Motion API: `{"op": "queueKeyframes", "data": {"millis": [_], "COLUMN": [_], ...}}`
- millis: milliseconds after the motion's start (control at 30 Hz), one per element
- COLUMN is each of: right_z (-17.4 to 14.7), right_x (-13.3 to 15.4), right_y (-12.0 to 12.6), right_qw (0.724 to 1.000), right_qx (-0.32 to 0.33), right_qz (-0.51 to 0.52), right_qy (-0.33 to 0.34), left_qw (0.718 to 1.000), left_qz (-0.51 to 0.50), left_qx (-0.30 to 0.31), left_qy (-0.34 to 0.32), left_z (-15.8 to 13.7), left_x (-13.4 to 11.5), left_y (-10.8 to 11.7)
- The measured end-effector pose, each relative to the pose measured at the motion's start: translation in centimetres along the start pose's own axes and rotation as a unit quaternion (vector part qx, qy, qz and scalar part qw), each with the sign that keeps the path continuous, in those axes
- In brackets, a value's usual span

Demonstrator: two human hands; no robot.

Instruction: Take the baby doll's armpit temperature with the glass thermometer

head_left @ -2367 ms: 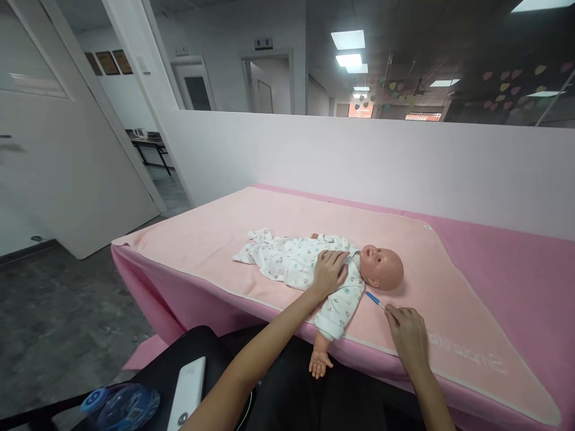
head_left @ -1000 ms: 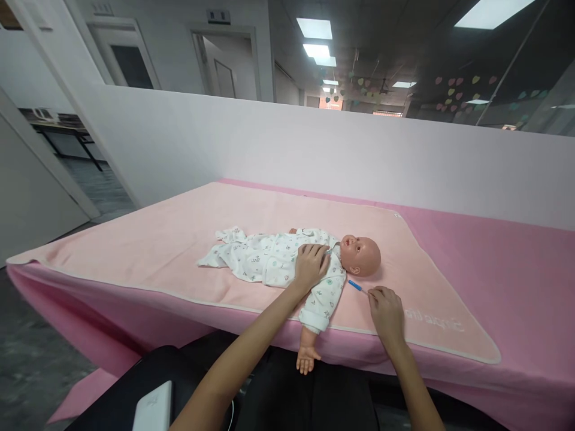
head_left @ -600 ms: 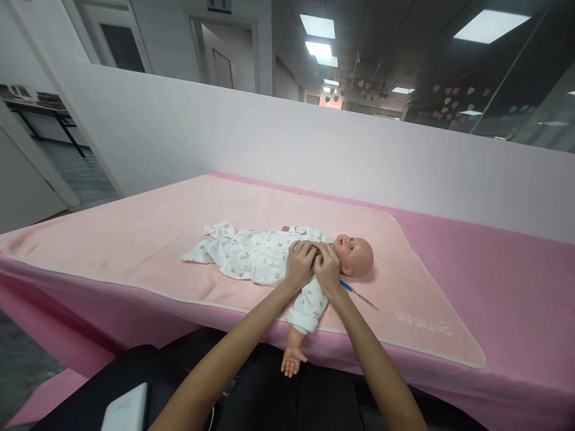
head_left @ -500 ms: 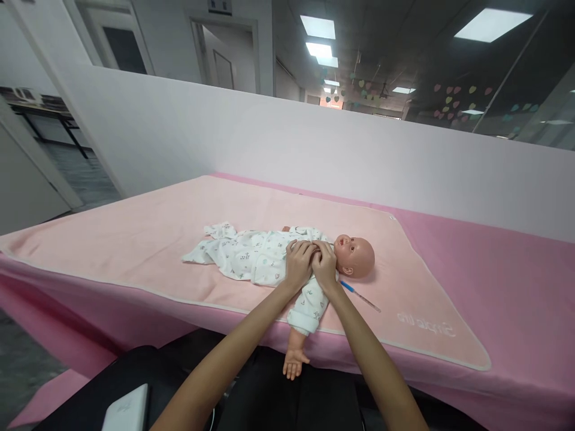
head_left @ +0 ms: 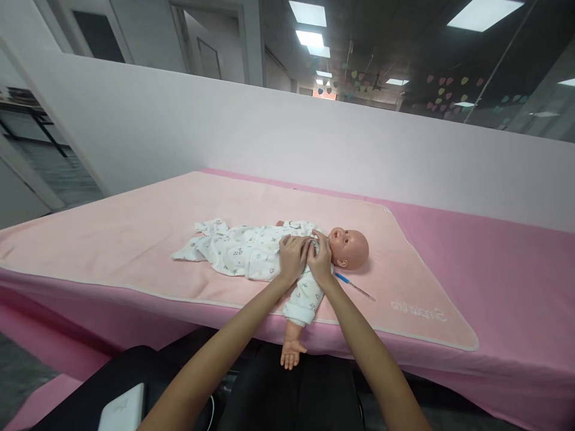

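A baby doll (head_left: 349, 248) lies on its back, its bald head to the right and one arm hanging over the near edge. It wears a white printed baby outfit (head_left: 258, 254). At the outfit's chest and neckline, my left hand (head_left: 293, 258) has its fingers bent and gripping the cloth. Close against it, my right hand (head_left: 319, 257) pinches the cloth just below the doll's chin. The fingertips of both hands are partly hidden. Beside the doll's shoulder lies a thin thermometer-like stick (head_left: 354, 286) with a blue end.
Under the doll is a peach mat (head_left: 135, 239) with a pale border, spread over a pink cloth (head_left: 507, 269). A low white partition (head_left: 287, 137) stands behind. A white rectangular device (head_left: 122, 410) rests on my lap at the lower left, near a white cable.
The view has shifted slightly, so everything sits a little further left and up. My right hand's fingers have lifted and spread somewhat at the neckline; the left stays on the chest.
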State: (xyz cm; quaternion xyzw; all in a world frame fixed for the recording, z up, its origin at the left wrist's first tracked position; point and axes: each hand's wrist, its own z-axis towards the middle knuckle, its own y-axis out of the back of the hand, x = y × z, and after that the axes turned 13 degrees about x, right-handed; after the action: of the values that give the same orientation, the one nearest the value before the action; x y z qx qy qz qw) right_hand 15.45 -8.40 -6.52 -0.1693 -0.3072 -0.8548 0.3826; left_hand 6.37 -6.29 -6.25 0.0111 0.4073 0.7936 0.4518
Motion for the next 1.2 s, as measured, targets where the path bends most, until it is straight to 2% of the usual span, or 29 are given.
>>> {"op": "queueKeyframes", "data": {"millis": [200, 333, 500, 633, 867, 1200], "right_z": [-0.1, -0.1, 0.0, -0.1, -0.2, -0.6], "right_x": [-0.2, -0.1, -0.1, -0.4, -0.3, -0.5], "right_y": [-0.1, -0.3, -0.4, -0.5, -0.4, -0.3], "right_qw": [1.000, 0.999, 0.996, 0.994, 0.992, 0.989], "right_qx": [-0.009, -0.027, -0.069, -0.080, -0.064, -0.070], "right_qz": [-0.002, 0.011, 0.025, 0.044, 0.077, 0.104], "right_qy": [-0.030, -0.039, -0.048, -0.063, -0.083, -0.083], "left_qw": [1.000, 1.000, 0.995, 0.990, 0.991, 0.998], "left_qz": [0.004, 0.020, 0.040, 0.060, 0.046, 0.023], "left_qx": [0.018, 0.024, 0.041, 0.025, -0.032, -0.014], "left_qy": [0.016, 0.004, -0.077, -0.123, -0.117, -0.057], "left_z": [0.1, 0.5, 1.9, 2.2, 1.1, 0.9], "left_x": [-0.1, -0.3, -0.2, 0.2, 0.3, 0.8], "left_y": [0.1, 0.6, 1.4, 1.1, 0.2, -0.3]}}
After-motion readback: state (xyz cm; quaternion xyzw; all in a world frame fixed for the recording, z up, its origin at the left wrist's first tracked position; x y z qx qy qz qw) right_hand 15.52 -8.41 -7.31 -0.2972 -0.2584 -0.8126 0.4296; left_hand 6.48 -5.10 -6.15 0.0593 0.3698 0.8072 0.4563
